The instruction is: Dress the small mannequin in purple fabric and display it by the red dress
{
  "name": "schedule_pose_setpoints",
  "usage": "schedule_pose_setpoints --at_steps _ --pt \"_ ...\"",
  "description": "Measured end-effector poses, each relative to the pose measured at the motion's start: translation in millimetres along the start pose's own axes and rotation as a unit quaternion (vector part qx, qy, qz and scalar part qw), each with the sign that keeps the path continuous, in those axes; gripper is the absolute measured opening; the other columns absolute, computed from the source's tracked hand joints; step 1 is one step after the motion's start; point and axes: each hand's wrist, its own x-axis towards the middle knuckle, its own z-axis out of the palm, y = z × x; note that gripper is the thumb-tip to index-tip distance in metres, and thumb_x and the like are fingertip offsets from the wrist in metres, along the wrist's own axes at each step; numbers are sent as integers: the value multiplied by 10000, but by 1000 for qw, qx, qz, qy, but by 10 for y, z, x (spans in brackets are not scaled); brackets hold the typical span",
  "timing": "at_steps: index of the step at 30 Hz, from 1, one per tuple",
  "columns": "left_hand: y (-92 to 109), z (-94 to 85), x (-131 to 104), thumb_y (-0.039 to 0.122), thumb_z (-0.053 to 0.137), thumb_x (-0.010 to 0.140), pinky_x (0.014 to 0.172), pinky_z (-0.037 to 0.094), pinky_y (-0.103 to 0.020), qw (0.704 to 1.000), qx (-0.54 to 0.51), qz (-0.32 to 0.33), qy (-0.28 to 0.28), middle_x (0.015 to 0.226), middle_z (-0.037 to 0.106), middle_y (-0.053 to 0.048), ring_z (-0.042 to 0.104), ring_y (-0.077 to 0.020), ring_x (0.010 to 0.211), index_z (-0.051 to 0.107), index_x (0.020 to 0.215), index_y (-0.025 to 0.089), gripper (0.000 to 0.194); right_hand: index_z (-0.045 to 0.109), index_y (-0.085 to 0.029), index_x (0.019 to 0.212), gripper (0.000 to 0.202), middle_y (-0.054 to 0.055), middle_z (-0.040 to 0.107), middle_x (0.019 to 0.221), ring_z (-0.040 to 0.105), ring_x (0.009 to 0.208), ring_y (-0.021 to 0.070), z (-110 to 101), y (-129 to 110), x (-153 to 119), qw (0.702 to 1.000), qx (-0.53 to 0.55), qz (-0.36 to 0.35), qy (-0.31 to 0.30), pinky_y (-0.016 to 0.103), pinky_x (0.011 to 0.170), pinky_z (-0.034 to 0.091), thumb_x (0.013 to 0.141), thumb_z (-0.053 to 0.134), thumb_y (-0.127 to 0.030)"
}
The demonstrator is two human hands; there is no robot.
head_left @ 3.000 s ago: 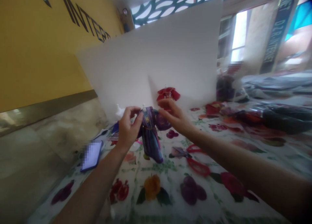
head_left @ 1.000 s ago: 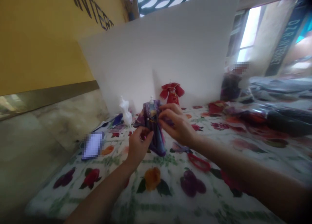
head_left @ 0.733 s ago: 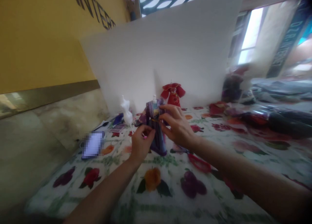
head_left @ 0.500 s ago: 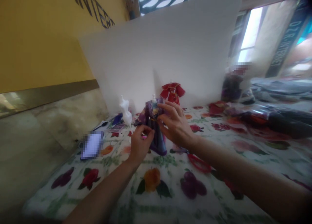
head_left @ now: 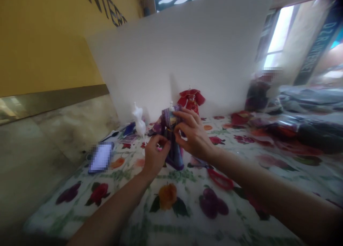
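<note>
A small purple doll dress (head_left: 174, 155) with a beaded front stands upright on a miniature dress form, whose white neck knob (head_left: 171, 105) shows above the collar. My right hand (head_left: 194, 133) reaches round its right side, upper fingers against the bodice and thumb and forefinger pinched at the waist. Low on the left side, my left hand (head_left: 155, 155) has its thumb and forefinger closed at the edge of the skirt, beneath the sleeve. The exact bit of cloth between the fingers is hidden.
A bare white mini dress form (head_left: 138, 121) stands to the left, a red doll dress (head_left: 190, 99) behind. Red-handled scissors (head_left: 221, 180) lie near my right forearm. A phone (head_left: 101, 157) is at left, plastic-wrapped bundles (head_left: 289, 126) at right. A white board (head_left: 182, 53) rises behind.
My right thumb and forefinger have drawn closer together at the waist of the dress. My left hand has hardly moved. The view has shifted slightly.
</note>
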Motion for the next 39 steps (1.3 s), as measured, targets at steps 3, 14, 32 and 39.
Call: schedule_pose_setpoints --at_steps 3,14,32,39 --pt "-5 3 2 233 626 800 712 422 -286 1000 -1 -1 -2 724 611 21 571 -151 726 604 756 201 59 606 -203 824 73 124 532 1357 369 1374 305 -20 5 12 999 32 2 0 519 1137 359 844 578 -138" --pt "-8 10 6 235 621 808 691 405 -266 1000 -7 4 -5 717 603 22 553 -141 708 607 749 195 73 617 -194 885 51 122 546 1338 386 1356 321 -24 20 -20 999 -27 -28 5 554 1139 352 856 598 -156" --pt "13 7 21 223 612 801 705 409 -281 1000 -11 8 -3 724 586 14 544 -146 712 599 746 196 64 604 -193 880 56 108 562 1327 383 1362 326 48 -12 -14 997 -64 -39 -5 552 1161 309 850 600 -146" --pt "33 13 42 208 612 783 689 411 -271 1000 -4 15 4 711 583 23 542 -140 697 592 731 201 56 592 -197 852 73 113 575 1301 408 1340 324 59 6 14 998 -35 -46 13 574 1146 323 840 601 -126"
